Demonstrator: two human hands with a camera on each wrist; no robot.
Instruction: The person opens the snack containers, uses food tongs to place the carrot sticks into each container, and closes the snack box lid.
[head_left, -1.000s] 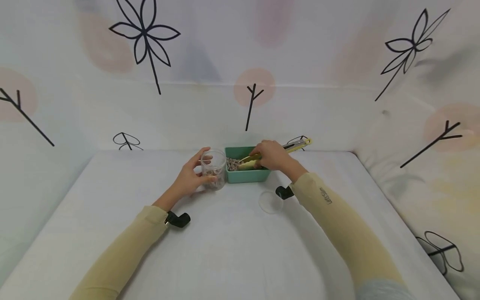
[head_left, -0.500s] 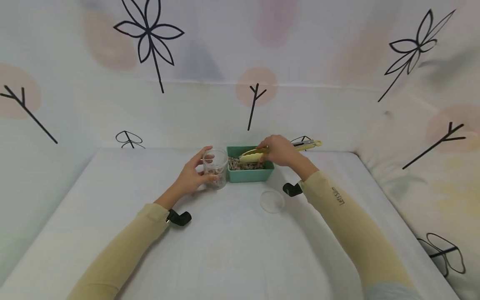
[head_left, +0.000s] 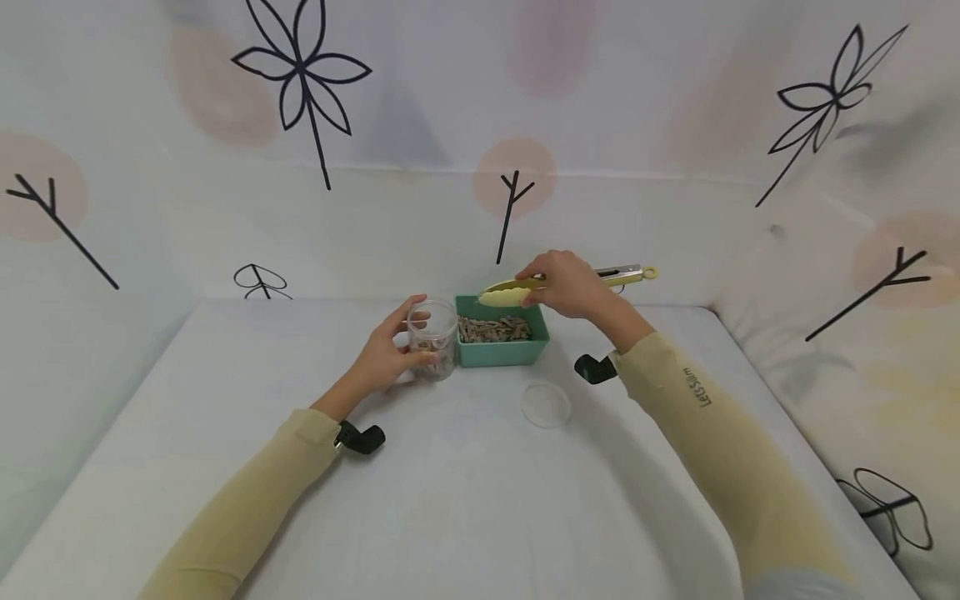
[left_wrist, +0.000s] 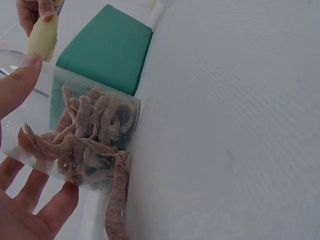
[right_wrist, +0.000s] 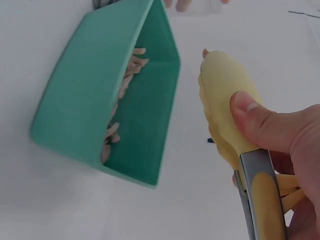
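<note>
My left hand [head_left: 382, 354] holds a clear plastic jar [head_left: 442, 333], thumb on one side and fingers on the other. Brown, dried-looking strips [left_wrist: 95, 130] fill its lower part in the left wrist view; one longer piece [left_wrist: 117, 200] seems to lie outside by the base. My right hand [head_left: 566, 283] grips tongs [head_left: 506, 296] with yellow scalloped heads, pressed together above the green bin [head_left: 502, 354]. A small brownish tip [right_wrist: 205, 52] pokes out at their end; most of whatever they pinch is hidden. More strips [head_left: 495, 329] lie in the bin, right beside the jar.
A clear round lid [head_left: 546, 406] lies on the white table [head_left: 450, 500] in front of the bin. A patterned cloth wall [head_left: 405, 225] stands close behind the bin. Black wrist cameras [head_left: 362, 438] jut from both sleeves.
My right hand has lifted the tongs up out of the bin and drawn back to the right, uncovering the strips inside. The left hand stays on the jar.
</note>
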